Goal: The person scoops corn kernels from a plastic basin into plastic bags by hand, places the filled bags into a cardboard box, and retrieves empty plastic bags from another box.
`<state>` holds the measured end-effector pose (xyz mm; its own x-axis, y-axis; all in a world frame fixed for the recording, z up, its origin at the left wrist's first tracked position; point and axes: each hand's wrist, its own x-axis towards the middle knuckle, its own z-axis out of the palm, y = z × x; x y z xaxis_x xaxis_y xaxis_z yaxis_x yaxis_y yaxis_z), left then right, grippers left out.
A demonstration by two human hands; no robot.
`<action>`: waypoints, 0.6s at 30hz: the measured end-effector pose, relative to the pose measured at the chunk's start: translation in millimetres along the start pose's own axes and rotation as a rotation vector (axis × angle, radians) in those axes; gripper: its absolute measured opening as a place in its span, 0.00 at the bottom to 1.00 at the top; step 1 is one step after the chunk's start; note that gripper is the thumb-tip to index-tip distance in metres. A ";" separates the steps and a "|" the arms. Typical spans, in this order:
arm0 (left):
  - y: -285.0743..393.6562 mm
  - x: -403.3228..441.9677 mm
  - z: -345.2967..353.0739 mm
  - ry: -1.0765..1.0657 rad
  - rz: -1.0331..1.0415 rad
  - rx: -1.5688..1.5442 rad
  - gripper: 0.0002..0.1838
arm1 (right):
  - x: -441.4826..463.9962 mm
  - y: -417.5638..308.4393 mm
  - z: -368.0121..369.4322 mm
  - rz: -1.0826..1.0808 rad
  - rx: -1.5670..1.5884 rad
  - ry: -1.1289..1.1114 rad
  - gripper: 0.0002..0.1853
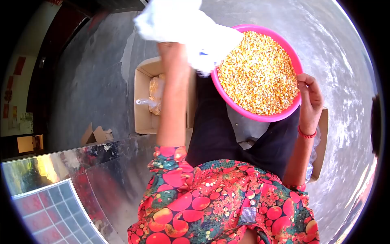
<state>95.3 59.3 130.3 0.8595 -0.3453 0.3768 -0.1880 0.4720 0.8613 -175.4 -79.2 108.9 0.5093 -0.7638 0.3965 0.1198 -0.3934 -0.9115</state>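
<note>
A pink basin (301,65) full of corn kernels (260,73) rests over my legs, its right rim between the thumb and fingers of my right hand (311,95). My left hand (174,55) is raised to the left of the basin, closed round a white plastic bag (187,24). The bag hangs over the basin's upper left rim; it is blurred, and its contents do not show. My left fingers are partly hidden by it.
Left of my legs stands a cardboard box (142,118) with a clear bag of kernels (155,95) inside. Another cardboard box (323,142) with clear plastic is at my right. Cardboard pieces (96,135) lie on the grey floor (93,81). A shiny panel (53,162) is at lower left.
</note>
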 end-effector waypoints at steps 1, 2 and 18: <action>19.6 3.9 -16.4 0.032 -0.082 0.051 0.25 | -2.8 1.7 -3.3 0.035 0.019 0.000 0.07; 27.3 7.2 -34.6 0.007 -0.041 0.023 0.24 | -5.1 3.1 -6.4 0.068 0.038 0.002 0.07; -99.0 -132.9 -250.4 -0.453 -0.835 1.101 0.19 | -23.5 52.5 5.3 0.292 -0.019 -0.178 0.07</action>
<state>118.8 261.6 -90.4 0.7172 -0.5222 -0.4614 -0.1600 -0.7678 0.6203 -176.5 -79.2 51.2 0.6607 -0.7450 0.0924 -0.0683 -0.1823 -0.9809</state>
